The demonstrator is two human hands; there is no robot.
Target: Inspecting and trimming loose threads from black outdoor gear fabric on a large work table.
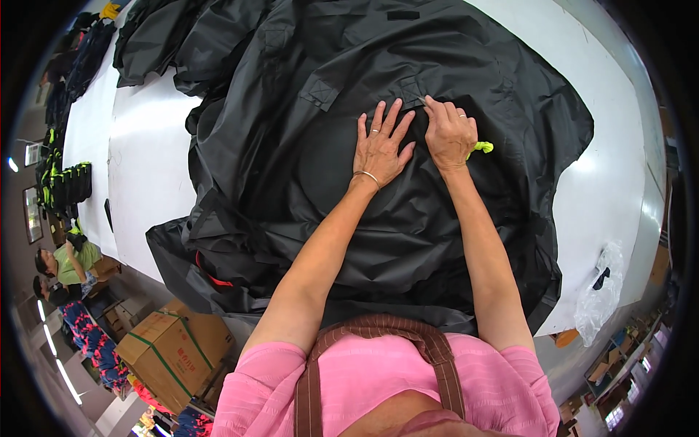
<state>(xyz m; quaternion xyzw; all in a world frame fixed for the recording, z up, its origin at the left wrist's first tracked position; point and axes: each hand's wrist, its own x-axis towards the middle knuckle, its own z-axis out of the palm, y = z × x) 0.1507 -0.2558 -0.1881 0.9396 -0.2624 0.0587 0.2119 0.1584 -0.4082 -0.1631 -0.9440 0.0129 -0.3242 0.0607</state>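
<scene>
A large black garment (408,65) of shiny fabric lies spread over a white table (153,146). My left hand (381,146) rests flat on it, fingers spread, pressing the cloth down. Just to its right, my right hand (450,132) is closed around a small yellow-green tool (482,148), whose end sticks out behind the palm. Its fingertips touch the fabric near a stitched seam (411,95). A square stitched patch (319,93) sits to the upper left of the hands.
More black garments (156,36) are heaped at the table's far left end. A clear plastic bag (601,291) lies at the right edge. Cardboard boxes (171,349) stand on the floor at lower left, near other seated people (65,262).
</scene>
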